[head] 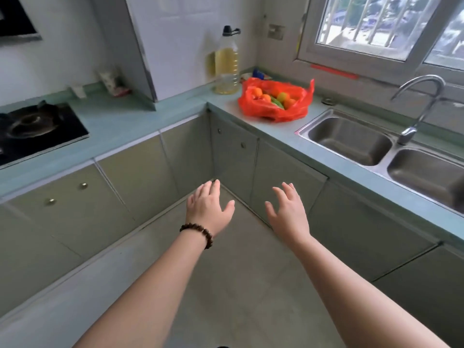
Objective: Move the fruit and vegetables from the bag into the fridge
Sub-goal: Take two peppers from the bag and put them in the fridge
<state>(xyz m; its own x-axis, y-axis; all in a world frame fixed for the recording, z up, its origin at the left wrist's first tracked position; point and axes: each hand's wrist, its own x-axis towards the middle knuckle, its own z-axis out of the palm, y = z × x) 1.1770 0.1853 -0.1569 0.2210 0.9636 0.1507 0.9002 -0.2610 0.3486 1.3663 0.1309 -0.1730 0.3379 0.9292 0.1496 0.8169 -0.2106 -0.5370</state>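
A red plastic bag (296, 110) lies open on the corner of the light green counter (125, 121), between the oil bottle and the sink. Inside it show several orange fruits (257, 92) and a green vegetable (277, 103). My left hand (209, 206), with a bead bracelet on its wrist, and my right hand (288, 209) are stretched out in front of me over the floor, fingers spread, palms down, holding nothing. Both are well short of the bag and below counter level. No fridge is in view.
A tall oil bottle (226, 64) stands left of the bag. A double steel sink (351, 139) with a curved tap (416, 106) lies to the right, under a window. A black gas hob (32, 129) sits at the left. Cabinet doors (140, 177) line the corner.
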